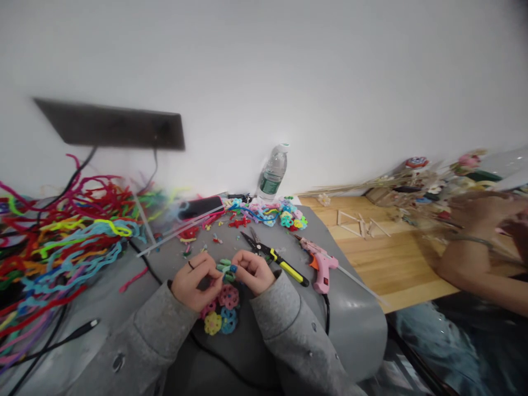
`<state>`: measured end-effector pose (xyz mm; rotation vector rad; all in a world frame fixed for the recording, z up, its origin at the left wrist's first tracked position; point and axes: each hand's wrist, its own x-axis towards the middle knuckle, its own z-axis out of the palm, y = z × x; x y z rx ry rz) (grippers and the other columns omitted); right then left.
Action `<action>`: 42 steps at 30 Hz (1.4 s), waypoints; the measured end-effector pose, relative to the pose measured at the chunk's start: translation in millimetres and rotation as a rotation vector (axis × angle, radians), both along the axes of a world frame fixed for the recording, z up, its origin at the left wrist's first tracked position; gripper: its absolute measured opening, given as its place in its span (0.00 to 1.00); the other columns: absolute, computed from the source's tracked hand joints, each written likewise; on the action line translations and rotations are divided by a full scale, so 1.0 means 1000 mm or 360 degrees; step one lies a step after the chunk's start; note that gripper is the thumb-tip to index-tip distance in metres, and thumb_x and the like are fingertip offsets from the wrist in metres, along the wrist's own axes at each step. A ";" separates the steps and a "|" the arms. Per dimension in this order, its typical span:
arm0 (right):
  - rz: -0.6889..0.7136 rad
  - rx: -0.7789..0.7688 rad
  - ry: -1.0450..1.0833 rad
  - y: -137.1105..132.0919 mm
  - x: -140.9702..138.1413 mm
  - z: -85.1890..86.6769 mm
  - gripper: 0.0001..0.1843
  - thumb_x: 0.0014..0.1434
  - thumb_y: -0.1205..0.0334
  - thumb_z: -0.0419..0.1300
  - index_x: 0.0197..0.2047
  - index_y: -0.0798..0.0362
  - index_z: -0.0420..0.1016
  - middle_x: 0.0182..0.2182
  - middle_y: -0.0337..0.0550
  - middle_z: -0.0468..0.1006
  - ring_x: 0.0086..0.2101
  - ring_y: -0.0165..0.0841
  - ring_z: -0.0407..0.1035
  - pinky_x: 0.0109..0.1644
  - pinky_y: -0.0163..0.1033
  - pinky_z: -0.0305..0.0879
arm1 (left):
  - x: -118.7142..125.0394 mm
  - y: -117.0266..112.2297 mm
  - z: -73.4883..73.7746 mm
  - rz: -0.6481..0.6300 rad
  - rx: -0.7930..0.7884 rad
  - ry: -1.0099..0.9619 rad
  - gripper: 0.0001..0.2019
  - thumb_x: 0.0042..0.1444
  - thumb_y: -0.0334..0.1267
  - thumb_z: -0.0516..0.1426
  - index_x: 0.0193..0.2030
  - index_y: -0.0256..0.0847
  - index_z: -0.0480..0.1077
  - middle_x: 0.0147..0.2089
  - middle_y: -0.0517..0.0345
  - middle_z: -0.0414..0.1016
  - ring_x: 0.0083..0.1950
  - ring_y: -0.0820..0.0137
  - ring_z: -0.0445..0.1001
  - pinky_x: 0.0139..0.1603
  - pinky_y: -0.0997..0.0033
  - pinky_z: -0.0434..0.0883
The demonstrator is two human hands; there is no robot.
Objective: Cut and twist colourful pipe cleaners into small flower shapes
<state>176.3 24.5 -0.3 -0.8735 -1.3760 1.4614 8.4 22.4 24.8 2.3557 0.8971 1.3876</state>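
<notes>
Between my two hands is a small green flower (225, 265) made of fuzzy pipe cleaner, with a bit of blue at its right side. My left hand (198, 280) pinches its left edge between thumb and fingers. On the opposite side, the fingertips of my right hand (253, 272) close on it near the blue part. Just below my hands, a pink pipe-cleaner flower (229, 296), a yellow flower (213, 323) and a blue flower (228, 320) lie together on the grey mat (264, 341). Fingers partly hide the green flower.
Pliers with yellow-black handles (289, 269) and a pink glue gun (324, 267) lie to the right. Loose pipe cleaners (82, 242) heap at left. A water bottle (273, 173) stands by the wall. At far right, another person's arm (466, 264) rests over the wooden table (371, 258).
</notes>
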 end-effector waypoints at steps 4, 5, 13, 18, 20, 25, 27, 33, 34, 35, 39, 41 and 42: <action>0.0052 -0.0009 0.0027 0.000 0.002 0.002 0.23 0.50 0.42 0.60 0.29 0.55 0.62 0.17 0.30 0.59 0.17 0.21 0.50 0.21 0.29 0.47 | -0.005 0.003 -0.003 -0.0087 -0.0284 -0.0056 0.01 0.51 0.31 0.56 0.30 0.37 0.67 0.29 0.56 0.68 0.26 0.73 0.66 0.25 0.75 0.64; 0.0056 -0.0008 0.0027 0.000 0.002 0.002 0.23 0.50 0.42 0.61 0.29 0.55 0.62 0.17 0.30 0.59 0.17 0.21 0.50 0.21 0.29 0.47 | -0.007 0.004 -0.004 -0.0114 -0.0366 -0.0077 0.03 0.53 0.33 0.55 0.32 0.37 0.68 0.30 0.55 0.69 0.26 0.73 0.66 0.26 0.74 0.65; 0.0142 -0.0030 0.0026 -0.001 0.003 0.000 0.22 0.50 0.43 0.61 0.28 0.55 0.62 0.17 0.31 0.60 0.18 0.21 0.51 0.22 0.29 0.48 | -0.013 0.010 -0.011 -0.0358 -0.0765 -0.0142 0.06 0.52 0.34 0.56 0.28 0.35 0.70 0.23 0.58 0.68 0.23 0.74 0.66 0.23 0.76 0.65; 0.0129 0.0019 -0.0008 -0.002 0.005 -0.002 0.21 0.52 0.45 0.61 0.29 0.55 0.63 0.18 0.31 0.60 0.19 0.22 0.52 0.22 0.29 0.50 | -0.013 0.011 -0.011 -0.0372 -0.0885 -0.0132 0.06 0.50 0.35 0.57 0.28 0.33 0.72 0.23 0.57 0.70 0.22 0.74 0.68 0.23 0.76 0.66; 0.0122 0.0042 -0.0022 -0.002 0.006 -0.002 0.20 0.53 0.45 0.61 0.29 0.55 0.64 0.18 0.32 0.60 0.19 0.22 0.52 0.23 0.29 0.51 | -0.014 0.011 -0.010 -0.0377 -0.0892 -0.0075 0.07 0.50 0.36 0.58 0.28 0.33 0.72 0.23 0.56 0.71 0.22 0.73 0.68 0.23 0.75 0.65; 0.0100 0.0061 -0.0022 -0.001 0.005 0.000 0.21 0.52 0.44 0.61 0.29 0.55 0.64 0.18 0.31 0.60 0.19 0.22 0.52 0.22 0.29 0.50 | -0.016 0.010 -0.011 -0.0380 -0.0956 0.0015 0.09 0.51 0.39 0.57 0.27 0.34 0.71 0.24 0.56 0.69 0.23 0.73 0.66 0.24 0.75 0.63; 0.0099 0.0056 -0.0027 -0.002 0.004 0.000 0.22 0.52 0.43 0.61 0.29 0.55 0.64 0.18 0.31 0.60 0.19 0.22 0.52 0.22 0.29 0.49 | -0.016 0.009 -0.014 -0.0353 -0.0998 -0.0007 0.10 0.51 0.40 0.56 0.27 0.35 0.70 0.23 0.59 0.67 0.23 0.75 0.64 0.24 0.75 0.61; 0.0122 0.0014 -0.0012 -0.002 0.002 0.000 0.22 0.52 0.43 0.61 0.30 0.55 0.63 0.19 0.32 0.62 0.19 0.22 0.54 0.23 0.29 0.51 | -0.014 0.006 -0.019 -0.0311 -0.1074 -0.0090 0.11 0.54 0.42 0.53 0.28 0.36 0.67 0.24 0.62 0.64 0.25 0.74 0.62 0.28 0.75 0.60; 0.0118 0.0009 0.0001 -0.002 0.002 -0.001 0.22 0.52 0.43 0.61 0.30 0.55 0.63 0.19 0.33 0.62 0.19 0.22 0.54 0.23 0.29 0.51 | -0.014 0.006 -0.020 -0.0303 -0.1098 -0.0092 0.11 0.54 0.43 0.53 0.28 0.36 0.67 0.24 0.62 0.64 0.26 0.74 0.62 0.28 0.75 0.60; 0.0110 0.0008 0.0012 -0.002 0.002 -0.001 0.22 0.51 0.43 0.61 0.30 0.55 0.63 0.19 0.33 0.62 0.19 0.22 0.54 0.23 0.29 0.52 | -0.014 0.006 -0.020 -0.0305 -0.1118 -0.0091 0.11 0.54 0.43 0.53 0.28 0.37 0.67 0.24 0.62 0.64 0.25 0.74 0.62 0.28 0.75 0.59; 0.0078 0.0015 0.0018 -0.001 0.001 0.001 0.23 0.50 0.42 0.61 0.29 0.55 0.63 0.18 0.32 0.62 0.19 0.22 0.53 0.22 0.29 0.51 | -0.015 0.007 -0.021 -0.0330 -0.1120 -0.0098 0.12 0.54 0.44 0.54 0.29 0.36 0.68 0.24 0.61 0.65 0.26 0.74 0.62 0.28 0.74 0.60; 0.0079 0.0013 0.0009 -0.001 0.001 0.002 0.23 0.50 0.42 0.61 0.29 0.55 0.63 0.18 0.32 0.62 0.19 0.22 0.53 0.22 0.29 0.51 | -0.015 0.008 -0.021 -0.0338 -0.1092 -0.0104 0.13 0.54 0.45 0.54 0.29 0.36 0.69 0.25 0.61 0.65 0.26 0.74 0.62 0.28 0.74 0.60; 0.0079 0.0010 0.0005 -0.002 0.001 0.002 0.23 0.50 0.42 0.61 0.29 0.55 0.63 0.18 0.32 0.62 0.19 0.22 0.53 0.22 0.29 0.51 | -0.016 0.008 -0.021 -0.0363 -0.1099 -0.0095 0.13 0.53 0.45 0.54 0.29 0.36 0.68 0.24 0.61 0.65 0.25 0.74 0.61 0.27 0.74 0.60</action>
